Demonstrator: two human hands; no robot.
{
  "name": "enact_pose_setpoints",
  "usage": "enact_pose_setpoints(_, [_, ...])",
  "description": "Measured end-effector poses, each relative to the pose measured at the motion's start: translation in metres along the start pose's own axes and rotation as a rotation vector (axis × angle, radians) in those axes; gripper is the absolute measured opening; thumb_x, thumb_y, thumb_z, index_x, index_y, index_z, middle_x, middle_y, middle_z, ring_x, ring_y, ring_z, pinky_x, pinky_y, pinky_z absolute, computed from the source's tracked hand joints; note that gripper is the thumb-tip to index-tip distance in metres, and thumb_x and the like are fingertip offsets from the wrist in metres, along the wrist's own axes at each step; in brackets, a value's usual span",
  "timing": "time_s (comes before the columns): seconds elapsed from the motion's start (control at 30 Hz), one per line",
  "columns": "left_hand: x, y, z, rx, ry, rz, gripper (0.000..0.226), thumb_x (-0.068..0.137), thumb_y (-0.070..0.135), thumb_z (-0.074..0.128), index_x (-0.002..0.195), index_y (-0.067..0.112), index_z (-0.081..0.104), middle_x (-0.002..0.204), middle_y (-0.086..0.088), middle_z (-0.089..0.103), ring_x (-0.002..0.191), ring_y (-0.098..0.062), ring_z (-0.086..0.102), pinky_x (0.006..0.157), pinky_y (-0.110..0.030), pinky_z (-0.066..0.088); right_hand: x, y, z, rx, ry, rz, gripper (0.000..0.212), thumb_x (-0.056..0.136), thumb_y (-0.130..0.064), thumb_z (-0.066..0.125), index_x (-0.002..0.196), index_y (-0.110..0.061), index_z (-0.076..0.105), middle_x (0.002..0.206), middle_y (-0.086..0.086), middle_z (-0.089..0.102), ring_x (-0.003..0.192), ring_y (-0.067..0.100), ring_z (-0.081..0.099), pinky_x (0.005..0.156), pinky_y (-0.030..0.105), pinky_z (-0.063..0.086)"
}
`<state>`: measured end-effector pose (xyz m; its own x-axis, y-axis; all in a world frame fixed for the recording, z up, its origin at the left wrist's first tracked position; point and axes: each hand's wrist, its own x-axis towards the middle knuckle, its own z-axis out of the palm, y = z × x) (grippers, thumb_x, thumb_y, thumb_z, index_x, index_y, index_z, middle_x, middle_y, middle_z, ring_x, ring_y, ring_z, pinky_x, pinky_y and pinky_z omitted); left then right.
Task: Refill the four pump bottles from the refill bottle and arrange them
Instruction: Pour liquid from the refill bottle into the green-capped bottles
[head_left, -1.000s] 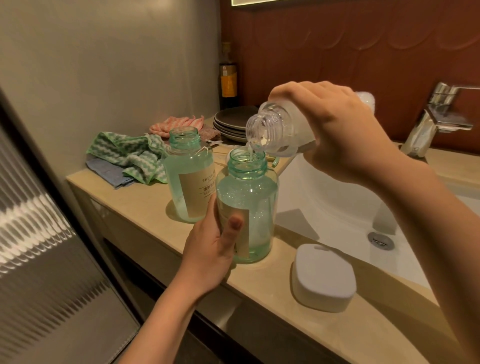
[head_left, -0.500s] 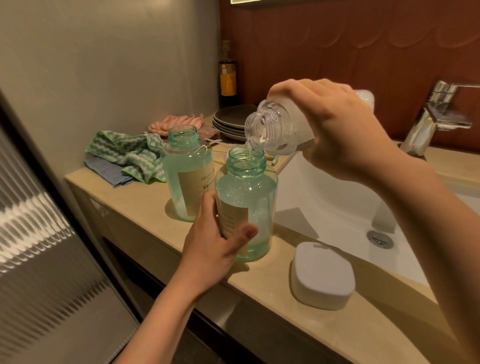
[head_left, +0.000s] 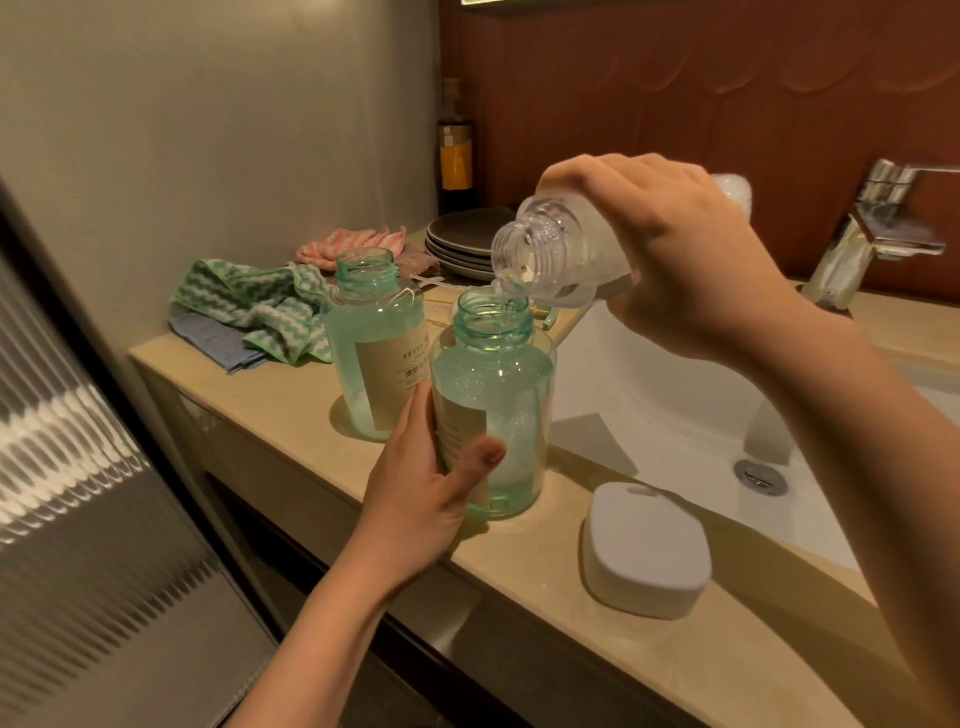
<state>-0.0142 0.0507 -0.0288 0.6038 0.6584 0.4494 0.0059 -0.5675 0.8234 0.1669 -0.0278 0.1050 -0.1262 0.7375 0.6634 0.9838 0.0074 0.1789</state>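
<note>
Both hands grip: left hand (head_left: 421, 499) wraps the pump bottle (head_left: 498, 384), right hand (head_left: 675, 260) tilts the refill bottle (head_left: 550, 254) just above; I'd pour slowly, mouths aligned.

The refill bottle (head_left: 550, 260) is clear glossy plastic with a ridged neck. Left of the sink (head_left: 649, 410), smooth glossy white, the near pump bottle (head_left: 511, 374) and far pump bottle (head_left: 358, 332) are shiny translucent green with matt paper labels (head_left: 389, 379). Behind the sink, the tap (head_left: 852, 249) is polished metal

beige counter (head_left: 270, 400) with near bottle (head_left: 498, 395), far bottle (head_left: 371, 338), cloths (head_left: 249, 306), plates (head_left: 462, 244), white box (head_left: 649, 545)
</note>
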Motion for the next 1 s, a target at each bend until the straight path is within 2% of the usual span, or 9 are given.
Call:
enact_pose_setpoints(0.17, [0.0003,0.0006,0.0008,0.034,0.014,-0.003,0.093,0.064,0.090,0.034,0.134,0.029,0.037,0.131,0.014,0.050,0.122,-0.002,0.046,0.100,-0.032,0.040,0.0001,0.0009,0.0004,-0.003,0.003,-0.006,0.073,0.063,0.012,0.068,0.126,-0.016,0.047,0.115,0.007,0.058,0.097,0.031,0.052,0.080,0.035,0.034])
enact_pose_setpoints(0.33, [0.0008,0.0007,0.0013,0.044,0.019,0.000,0.097,0.064,0.090,0.032,0.136,0.026,0.037,0.133,0.012,0.049,0.124,-0.003,0.045,0.102,-0.032,0.040,0.0004,0.0010,0.0005,-0.007,0.008,-0.009,0.073,0.062,0.013,0.069,0.126,-0.015,0.047,0.114,0.007,0.059,0.096,0.031,0.052,0.080,0.037,0.036])
enact_pose_setpoints(0.43, [0.0010,-0.0006,0.0016,0.050,0.021,-0.002,0.099,0.064,0.091,0.031,0.137,0.025,0.036,0.134,0.010,0.048,0.124,-0.004,0.045,0.102,-0.033,0.040,0.0003,0.0010,0.0010,-0.010,0.007,-0.009,0.073,0.062,0.012,0.069,0.126,-0.016,0.047,0.114,0.007,0.058,0.097,0.031,0.052,0.079,0.035,0.033])
enact_pose_setpoints(0.67, [0.0004,-0.0015,0.0017,0.064,0.026,0.011,0.096,0.064,0.091,0.026,0.137,0.028,0.035,0.134,0.010,0.048,0.123,-0.003,0.045,0.098,-0.024,0.037,0.0001,0.0006,0.0007,-0.012,0.008,-0.013,0.073,0.063,0.013,0.069,0.126,-0.016,0.047,0.114,0.007,0.059,0.096,0.030,0.052,0.079,0.034,0.033])
enact_pose_setpoints(1.0, [0.0002,-0.0015,0.0021,0.056,0.028,0.008,0.093,0.065,0.091,0.025,0.134,0.029,0.037,0.128,0.009,0.051,0.119,-0.006,0.048,0.097,-0.032,0.042,-0.0003,0.0008,0.0008,-0.019,0.012,-0.012,0.071,0.063,0.012,0.069,0.125,-0.016,0.048,0.111,0.007,0.059,0.094,0.030,0.051,0.077,0.033,0.030])
